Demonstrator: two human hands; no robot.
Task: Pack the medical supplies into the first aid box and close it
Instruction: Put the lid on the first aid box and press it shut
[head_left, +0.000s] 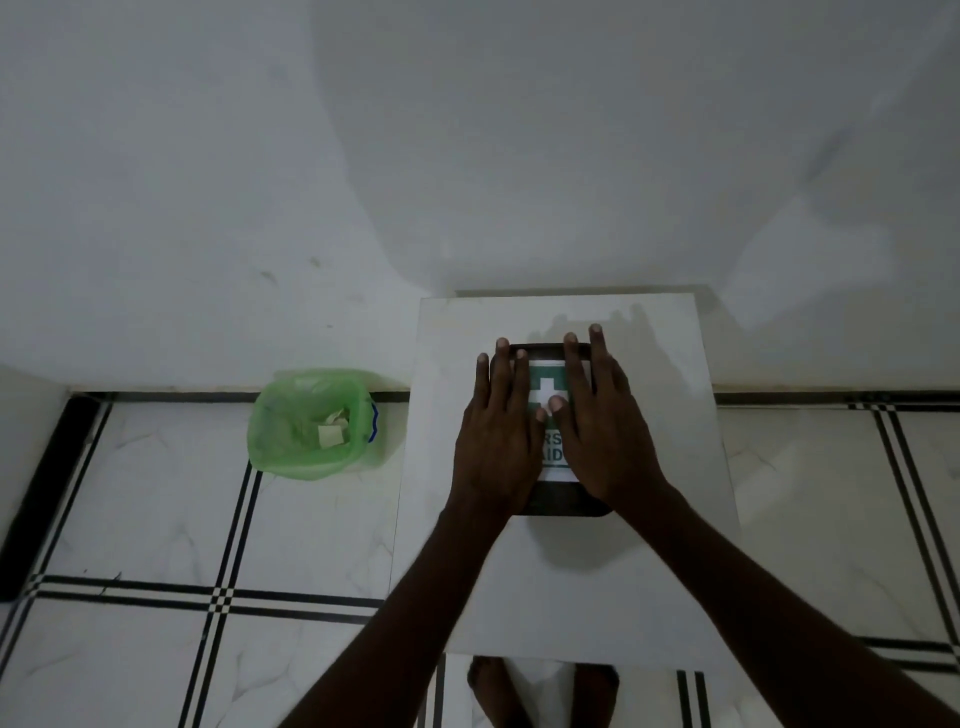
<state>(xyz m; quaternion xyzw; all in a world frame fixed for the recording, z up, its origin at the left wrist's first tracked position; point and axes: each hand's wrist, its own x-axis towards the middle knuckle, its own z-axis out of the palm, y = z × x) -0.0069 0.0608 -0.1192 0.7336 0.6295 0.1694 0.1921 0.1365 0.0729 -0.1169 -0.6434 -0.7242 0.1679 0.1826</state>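
A dark first aid box (569, 499) lies flat with its lid down on a small white table (571, 587). Its lid carries a white label with a green cross and the words FIRST AID, partly covered. My left hand (496, 431) lies flat on the left half of the lid, fingers spread and pointing away from me. My right hand (602, 421) presses flat on the right half, its thumb on the cross. Neither hand holds anything. No loose medical supplies show on the table.
A green-lined waste bin (311, 423) with paper scraps stands on the tiled floor left of the table, against the white wall. My bare feet (540, 691) show below the table's near edge. Tiled floor lies on both sides.
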